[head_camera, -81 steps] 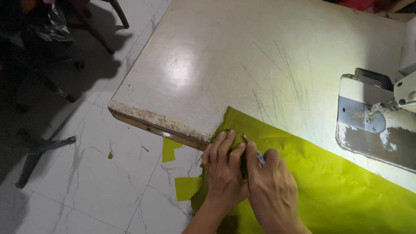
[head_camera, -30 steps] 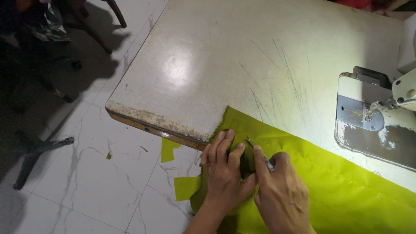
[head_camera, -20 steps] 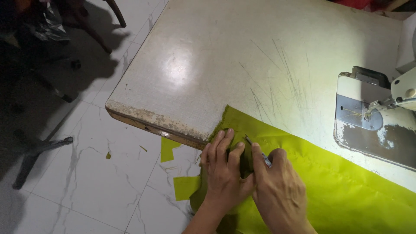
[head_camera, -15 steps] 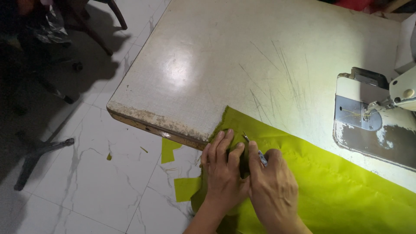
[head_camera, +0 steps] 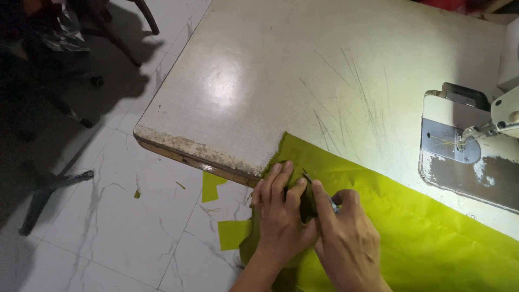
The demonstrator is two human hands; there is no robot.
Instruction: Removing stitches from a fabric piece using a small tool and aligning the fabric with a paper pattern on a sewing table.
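A sheet of lime-green fabric [head_camera: 432, 238] lies over the near right part of a worn white table [head_camera: 303, 81] and hangs off its front edge. My left hand [head_camera: 278, 213] lies flat on the fabric near its corner, fingers pointing away from me. My right hand [head_camera: 346, 243] presses against it from the right and grips a small metal cutting tool [head_camera: 309, 181], perhaps thread snips. Its thin tip pokes out between the two hands onto the fabric. Most of the tool is hidden by my fingers.
A sewing machine [head_camera: 476, 146] with its needle plate stands at the table's right edge. Green fabric scraps [head_camera: 213, 186] lie on the marbled white floor below the table edge. A chair base [head_camera: 46, 186] and dark clutter occupy the left.
My hands stay in nearly the same place on the fabric corner. My right hand shifts slightly back and forth with the tool. The view wobbles a little.
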